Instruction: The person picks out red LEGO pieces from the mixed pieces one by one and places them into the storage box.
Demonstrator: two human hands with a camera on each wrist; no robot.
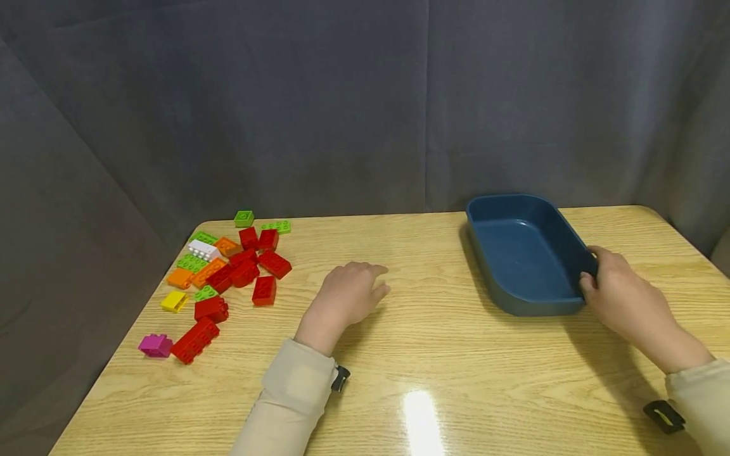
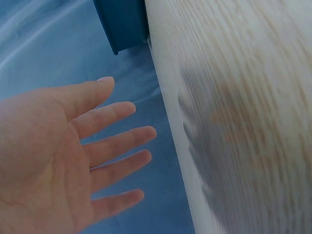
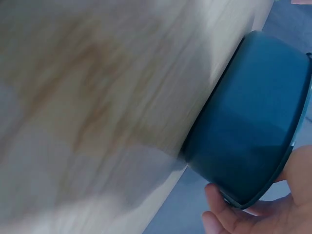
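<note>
A deep blue bin (image 1: 521, 253) with rounded corners stands at the right of the table, with nothing inside it. My right hand (image 1: 627, 294) grips its near right corner, thumb on one side of the rim and fingers on the other; the right wrist view shows the fingers (image 3: 229, 217) around the edge of the bin (image 3: 258, 112). Over the middle of the table hovers my left hand (image 1: 348, 294), holding nothing. Its fingers are spread and nearly straight in the left wrist view, where a corner of the bin (image 2: 124, 24) shows beyond.
Loose toy bricks are scattered at the left: several red bricks (image 1: 264, 291), orange bricks (image 1: 180, 278), green bricks (image 1: 244, 219), a white brick (image 1: 203, 249), a yellow brick (image 1: 174, 301) and a magenta brick (image 1: 156, 346). A dark curtain (image 1: 342, 107) hangs behind the wooden table (image 1: 433, 354).
</note>
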